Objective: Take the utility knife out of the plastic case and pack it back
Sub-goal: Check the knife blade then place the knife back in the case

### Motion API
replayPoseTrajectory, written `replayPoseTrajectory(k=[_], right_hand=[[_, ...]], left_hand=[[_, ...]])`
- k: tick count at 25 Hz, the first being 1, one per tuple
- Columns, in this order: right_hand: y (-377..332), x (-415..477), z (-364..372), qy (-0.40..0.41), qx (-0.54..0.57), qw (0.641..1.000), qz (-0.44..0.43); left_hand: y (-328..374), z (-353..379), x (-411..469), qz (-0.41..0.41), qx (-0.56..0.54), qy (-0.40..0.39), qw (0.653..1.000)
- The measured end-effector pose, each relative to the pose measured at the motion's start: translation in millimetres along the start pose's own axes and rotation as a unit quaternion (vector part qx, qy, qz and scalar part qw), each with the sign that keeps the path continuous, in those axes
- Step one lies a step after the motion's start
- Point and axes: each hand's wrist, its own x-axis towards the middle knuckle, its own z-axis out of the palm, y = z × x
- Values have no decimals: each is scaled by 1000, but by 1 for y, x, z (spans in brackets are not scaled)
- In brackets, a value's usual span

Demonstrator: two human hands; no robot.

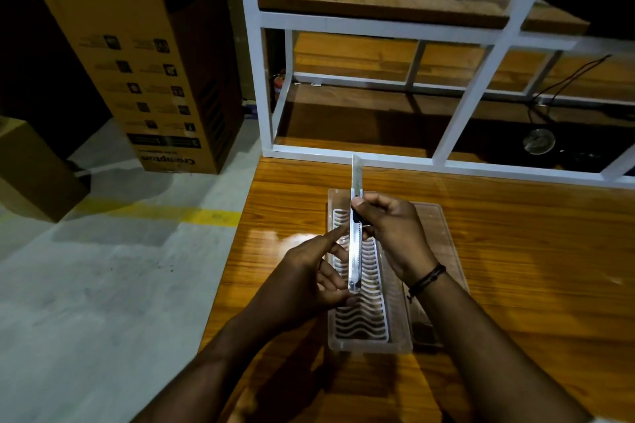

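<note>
The utility knife (pixel 355 251) is held above the table, pointing away from me, with its silver blade (pixel 356 171) pushed far out. My left hand (pixel 309 278) pinches the knife's near end, index finger stretched toward its body. My right hand (pixel 388 227) grips the upper part near the slider, thumb on top. Below both hands the clear plastic case (pixel 364 326) lies open on the wooden table (pixel 515 268); its tray has a white wavy-patterned insert, and the transparent lid (pixel 443 251) is folded out to the right.
A white metal frame with wooden shelves (pixel 378 24) stands on the table just beyond the blade tip. Large cardboard boxes (pixel 137 55) stand on the grey floor to the left. The table's left edge (pixel 237 251) is close to my left hand.
</note>
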Motion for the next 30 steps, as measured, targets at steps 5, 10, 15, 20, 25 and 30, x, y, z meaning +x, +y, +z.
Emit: replayPoseTrajectory(k=[5,10,15,20,25,30], right_hand=[[0,-3,-4,-6,-6,1000,-8],[4,-8,-9,-21,-1,1000,-1],[5,-16,-7,-32,3,999,1],[2,-28,-4,-40,14,999,2],[1,-33,0,-39,12,999,3],[3,-41,1,-52,16,998,18]], left_hand=[[4,2,3,15,-16,1,1000],[2,2,8,27,26,10,999],[-2,0,10,24,48,9,999],[-3,-1,10,15,63,20,998],[-8,-2,12,15,81,27,996],[-11,-5,15,12,106,31,994]])
